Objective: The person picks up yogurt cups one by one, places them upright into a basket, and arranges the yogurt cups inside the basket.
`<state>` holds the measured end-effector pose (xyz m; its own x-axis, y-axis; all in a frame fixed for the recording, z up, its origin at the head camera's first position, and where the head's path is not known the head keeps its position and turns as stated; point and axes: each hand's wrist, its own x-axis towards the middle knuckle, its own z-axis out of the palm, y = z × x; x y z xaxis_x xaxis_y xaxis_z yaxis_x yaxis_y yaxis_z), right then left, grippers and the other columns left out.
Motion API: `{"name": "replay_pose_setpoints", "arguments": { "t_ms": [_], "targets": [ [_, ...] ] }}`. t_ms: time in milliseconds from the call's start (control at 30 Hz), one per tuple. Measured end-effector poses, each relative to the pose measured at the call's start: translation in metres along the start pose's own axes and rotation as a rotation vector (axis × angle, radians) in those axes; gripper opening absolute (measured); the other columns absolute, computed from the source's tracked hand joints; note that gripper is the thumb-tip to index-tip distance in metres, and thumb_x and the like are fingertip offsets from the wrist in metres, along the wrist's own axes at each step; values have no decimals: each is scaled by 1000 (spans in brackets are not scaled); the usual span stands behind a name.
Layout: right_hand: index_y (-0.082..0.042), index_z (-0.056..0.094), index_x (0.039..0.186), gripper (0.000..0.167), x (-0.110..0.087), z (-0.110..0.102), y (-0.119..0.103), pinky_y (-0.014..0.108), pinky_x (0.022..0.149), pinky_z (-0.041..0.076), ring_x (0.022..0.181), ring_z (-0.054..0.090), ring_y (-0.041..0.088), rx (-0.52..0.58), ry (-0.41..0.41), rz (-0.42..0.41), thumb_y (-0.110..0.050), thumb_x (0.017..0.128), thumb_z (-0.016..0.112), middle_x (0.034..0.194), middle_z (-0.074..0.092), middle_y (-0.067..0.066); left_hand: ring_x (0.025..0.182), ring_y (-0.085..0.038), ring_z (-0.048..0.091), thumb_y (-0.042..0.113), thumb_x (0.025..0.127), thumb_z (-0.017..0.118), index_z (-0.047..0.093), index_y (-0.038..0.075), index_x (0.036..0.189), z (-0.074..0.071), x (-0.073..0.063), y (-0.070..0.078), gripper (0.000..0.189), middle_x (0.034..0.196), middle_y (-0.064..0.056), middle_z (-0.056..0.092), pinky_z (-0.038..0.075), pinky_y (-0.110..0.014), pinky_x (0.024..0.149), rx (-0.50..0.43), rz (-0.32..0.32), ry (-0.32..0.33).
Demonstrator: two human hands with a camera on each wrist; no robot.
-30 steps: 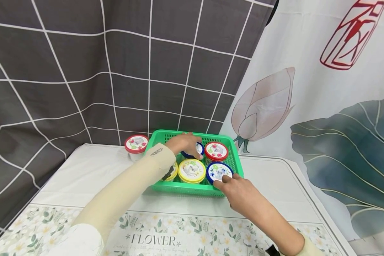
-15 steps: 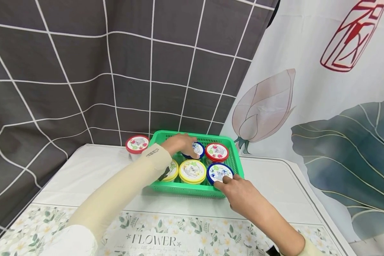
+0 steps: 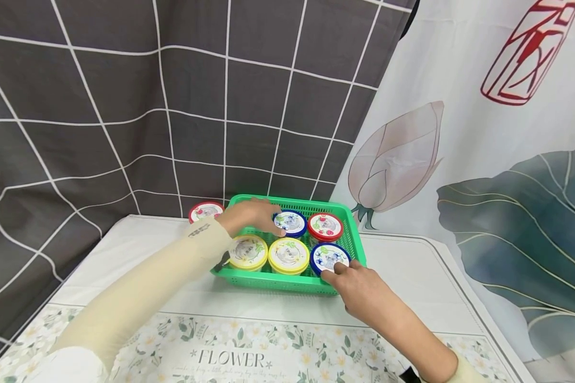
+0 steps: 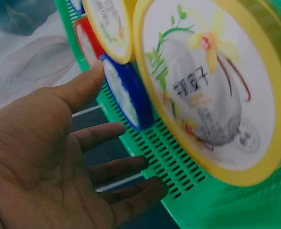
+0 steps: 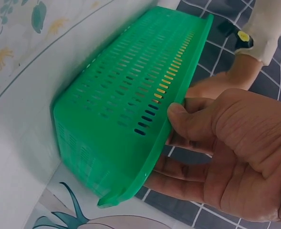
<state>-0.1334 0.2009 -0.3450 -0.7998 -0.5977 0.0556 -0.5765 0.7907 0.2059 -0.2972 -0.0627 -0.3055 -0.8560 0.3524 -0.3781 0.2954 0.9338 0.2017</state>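
A green plastic basket holds several round tubs with printed lids. Over its back left part hovers my left hand, thumb and fingers spread beside a blue-lidded tub. In the left wrist view that palm holds nothing, its thumb tip close to the blue lid. My right hand grips the basket's front right rim, thumb outside and fingers over the inside, as the right wrist view shows. Nearest that hand sits another blue-lidded tub. Two yellow-lidded tubs fill the front row's left and middle.
A red-lidded tub occupies the basket's back right. Outside it, another red-lidded tub stands at the left, partly hidden by my left arm. Behind the white table hang a dark grid curtain and a white printed one.
My left hand has drawn back leftward off the back blue-lidded tub, uncovering its lid and the left yellow one. My right hand stays at the basket rim.
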Motion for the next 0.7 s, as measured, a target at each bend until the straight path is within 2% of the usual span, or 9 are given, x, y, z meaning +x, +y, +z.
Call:
{"name": "replay_pose_setpoints", "arguments": {
  "t_ms": [133, 300, 533, 700],
  "targets": [
    [-15, 78, 122, 39, 0, 1, 0, 39, 67, 64, 82, 63, 25, -4, 4, 0, 4, 90, 88, 105, 78, 12, 175, -46, 20, 61, 108, 67, 44, 18, 174, -4, -6, -13, 83, 186, -17, 31, 24, -69, 140, -3, 34, 33],
    [-15, 78, 122, 39, 0, 1, 0, 40, 69, 66, 83, 64, 25, -3, -5, 1, 4, 90, 89, 107, 79, 12, 175, -51, 16, 60, 107, 69, 46, 18, 173, -5, -8, -30, 82, 186, -22, 27, 24, -74, 137, -44, 18, 55],
    [-15, 78, 122, 39, 1, 0, 0, 40, 72, 66, 84, 66, 25, -5, -8, -5, 3, 90, 89, 109, 80, 12, 170, -55, 27, 55, 105, 71, 45, 16, 173, -8, -17, -52, 83, 181, -27, 35, 32, -75, 133, -75, 37, 115],
    [-15, 78, 121, 37, 0, 0, 0, 40, 69, 64, 81, 63, 25, -6, 2, -6, 5, 90, 88, 106, 79, 13, 167, -57, 30, 51, 105, 71, 47, 12, 172, -11, -24, -69, 81, 177, -29, 39, 39, -75, 129, -86, 35, 134]
  ]
}}
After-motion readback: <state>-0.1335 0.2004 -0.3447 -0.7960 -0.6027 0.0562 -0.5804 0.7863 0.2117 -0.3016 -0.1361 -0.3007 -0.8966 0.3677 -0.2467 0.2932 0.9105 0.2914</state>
